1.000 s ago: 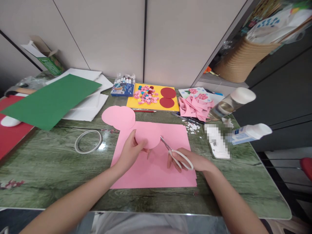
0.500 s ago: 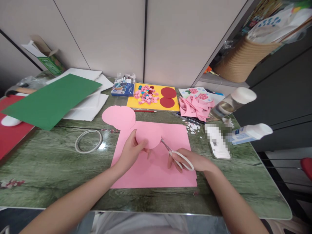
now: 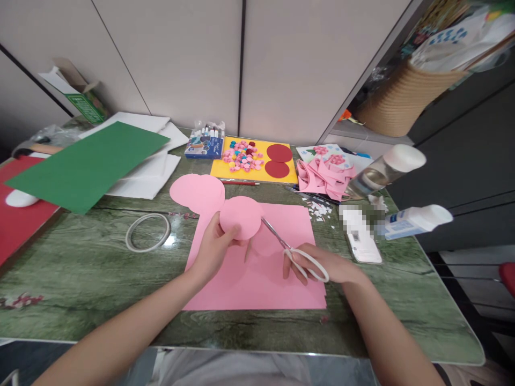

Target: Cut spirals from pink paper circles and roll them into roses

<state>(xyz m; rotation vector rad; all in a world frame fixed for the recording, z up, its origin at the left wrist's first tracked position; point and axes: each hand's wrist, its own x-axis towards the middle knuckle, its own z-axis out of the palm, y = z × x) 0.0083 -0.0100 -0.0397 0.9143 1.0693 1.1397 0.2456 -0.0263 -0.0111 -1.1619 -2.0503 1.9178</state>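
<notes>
Between thumb and fingers, my left hand (image 3: 215, 241) pinches a round pink paper circle (image 3: 240, 217) above the pink paper sheets (image 3: 225, 284). My right hand (image 3: 317, 265) grips white-handled scissors (image 3: 277, 233), their blades pointing up and left at the circle's right edge. A thin pink strip (image 3: 248, 250) shows just below the circle. More pink circles (image 3: 197, 192) overlap on the table up and left of my left hand.
Left of me lie a tape roll (image 3: 148, 232) and a green sheet (image 3: 86, 163) over white sheets. Behind are a yellow sheet (image 3: 257, 175) with small pompoms and red circles, and pink scraps (image 3: 324, 179). A phone (image 3: 364, 246) and bottles (image 3: 418, 222) are at the right.
My left hand has shifted the pink circle slightly left and up. The scissors have moved a little right and down, away from the circle's middle.
</notes>
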